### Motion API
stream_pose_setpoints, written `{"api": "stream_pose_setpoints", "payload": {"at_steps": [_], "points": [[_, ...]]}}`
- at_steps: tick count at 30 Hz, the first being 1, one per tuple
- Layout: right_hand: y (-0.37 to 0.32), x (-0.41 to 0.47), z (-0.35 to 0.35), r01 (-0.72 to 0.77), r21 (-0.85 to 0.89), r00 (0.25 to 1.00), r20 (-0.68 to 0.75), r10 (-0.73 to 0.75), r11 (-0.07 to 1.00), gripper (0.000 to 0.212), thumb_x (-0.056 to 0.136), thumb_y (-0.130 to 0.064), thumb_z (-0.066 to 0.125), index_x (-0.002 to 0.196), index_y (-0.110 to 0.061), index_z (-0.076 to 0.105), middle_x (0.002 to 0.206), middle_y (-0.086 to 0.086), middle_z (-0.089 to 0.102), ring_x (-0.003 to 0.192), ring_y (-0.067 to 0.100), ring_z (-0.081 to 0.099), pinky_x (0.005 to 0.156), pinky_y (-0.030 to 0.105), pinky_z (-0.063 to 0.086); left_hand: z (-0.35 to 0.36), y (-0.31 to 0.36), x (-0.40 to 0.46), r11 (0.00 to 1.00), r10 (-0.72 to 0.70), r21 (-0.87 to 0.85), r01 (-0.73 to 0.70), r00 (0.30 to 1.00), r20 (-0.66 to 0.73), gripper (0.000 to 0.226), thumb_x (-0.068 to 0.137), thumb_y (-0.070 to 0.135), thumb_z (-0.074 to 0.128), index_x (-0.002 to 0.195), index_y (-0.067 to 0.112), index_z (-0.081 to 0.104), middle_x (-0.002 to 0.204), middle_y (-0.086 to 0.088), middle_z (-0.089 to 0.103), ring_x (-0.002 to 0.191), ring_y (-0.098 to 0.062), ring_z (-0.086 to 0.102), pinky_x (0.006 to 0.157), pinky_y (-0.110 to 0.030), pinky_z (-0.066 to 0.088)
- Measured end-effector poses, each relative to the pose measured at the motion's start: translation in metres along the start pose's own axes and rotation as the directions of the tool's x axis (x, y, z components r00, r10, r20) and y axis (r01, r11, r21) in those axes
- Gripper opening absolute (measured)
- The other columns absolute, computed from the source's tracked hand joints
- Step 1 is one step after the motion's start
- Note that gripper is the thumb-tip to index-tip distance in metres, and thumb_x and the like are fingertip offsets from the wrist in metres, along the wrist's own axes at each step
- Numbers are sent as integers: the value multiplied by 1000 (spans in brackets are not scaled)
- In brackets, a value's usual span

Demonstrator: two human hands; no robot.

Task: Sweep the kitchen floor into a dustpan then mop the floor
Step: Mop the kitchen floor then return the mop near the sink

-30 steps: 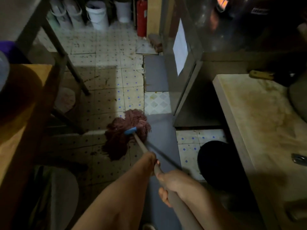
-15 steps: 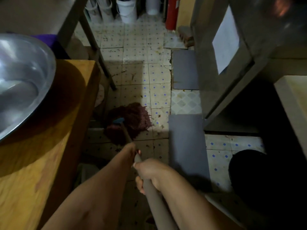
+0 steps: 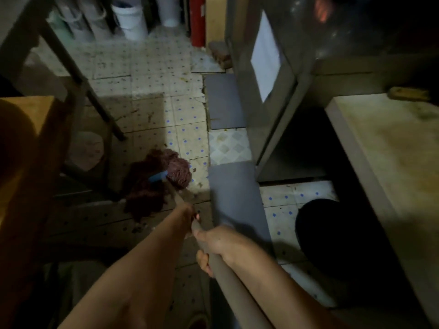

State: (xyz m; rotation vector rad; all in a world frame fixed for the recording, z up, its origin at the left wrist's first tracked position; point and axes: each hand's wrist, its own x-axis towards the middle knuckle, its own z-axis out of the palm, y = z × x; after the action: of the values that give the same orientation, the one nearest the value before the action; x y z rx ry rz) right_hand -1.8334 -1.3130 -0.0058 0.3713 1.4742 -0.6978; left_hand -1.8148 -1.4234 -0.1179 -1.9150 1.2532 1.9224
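Head view shows your left hand [image 3: 187, 216] and right hand [image 3: 213, 243] both gripping the mop handle [image 3: 221, 269], mop head [image 3: 156, 184] on the floor [image 3: 185, 115] beside the table leg [image 3: 108, 162]; pushing further could snag it there.

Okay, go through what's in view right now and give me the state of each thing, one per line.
mop head: down on the tiled floor, strands spread
mop handle: tilted, gripped by both hands
left hand: grips the handle nearer the mop head
right hand: grips the handle higher up
tiled floor: dirty, dark specks showing
white bucket: upright at the far wall
black bin: upright beside the counter, contents not visible
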Motion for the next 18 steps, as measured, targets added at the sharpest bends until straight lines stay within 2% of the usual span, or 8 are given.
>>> {"api": "stream_pose_setpoints", "payload": {"at_steps": [3,5,6,8,11,13,15,18], "points": [[13,-9,-38,6,37,997,-73,-3,999,26,92,-38,57,92,-12,55,68,4,49,37,10,45,32,9,35,49,0,-21,997,52,48,-55,996,67,44,102,0,26,58,5,28,58,-7,34,51,-23,32,48,-25,25],[24,-12,-59,38,110,993,-111,-26,993,28,91,-39,58,92,-11,55,66,4,49,24,9,42,33,10,35,77,-1,-28,997,48,50,-55,989,137,42,102,7,28,61,5,32,40,-10,40,39,-23,44,39,-22,32],[27,-13,-64,57,128,992,-121,-42,990,27,92,-38,58,95,-11,56,66,4,48,21,8,41,33,9,35,83,-1,-30,997,42,58,-51,988,151,41,102,9,28,62,5,34,39,-10,41,39,-20,45,35,-22,34],[28,-11,-69,79,152,989,-133,-59,985,23,94,-33,55,95,-10,55,66,5,48,22,8,41,33,9,35,87,-1,-29,997,31,60,-41,987,155,43,103,8,29,61,4,36,39,-10,43,48,-20,39,35,-23,37],[23,-3,-50,25,157,992,-124,-5,987,19,95,-29,55,88,-11,51,67,6,47,34,11,43,33,9,36,73,1,-32,997,57,46,-63,989,139,43,102,1,27,60,5,34,20,-1,34,37,-20,46,32,-20,34],[25,1,-38,-3,134,994,-107,17,991,18,94,-29,55,89,-12,51,67,4,47,44,11,43,35,11,37,66,-4,-32,996,79,29,-83,990,115,41,100,-1,29,60,5,33,30,-7,39,43,-22,41,41,-24,33],[25,4,-26,-16,73,995,-100,23,997,17,94,-31,55,98,-15,54,68,2,48,47,10,43,37,13,39,53,-7,-26,997,68,-29,-66,993,94,41,100,-1,30,59,5,32,56,-8,36,52,-18,30,49,-26,26],[15,8,-7,-19,37,997,-70,21,999,18,94,-30,55,90,-13,52,67,2,47,47,10,41,36,14,38,26,-4,-13,998,58,-39,-57,997,46,38,101,4,30,63,5,32,64,-8,33,54,-18,31,49,-26,28]]}}
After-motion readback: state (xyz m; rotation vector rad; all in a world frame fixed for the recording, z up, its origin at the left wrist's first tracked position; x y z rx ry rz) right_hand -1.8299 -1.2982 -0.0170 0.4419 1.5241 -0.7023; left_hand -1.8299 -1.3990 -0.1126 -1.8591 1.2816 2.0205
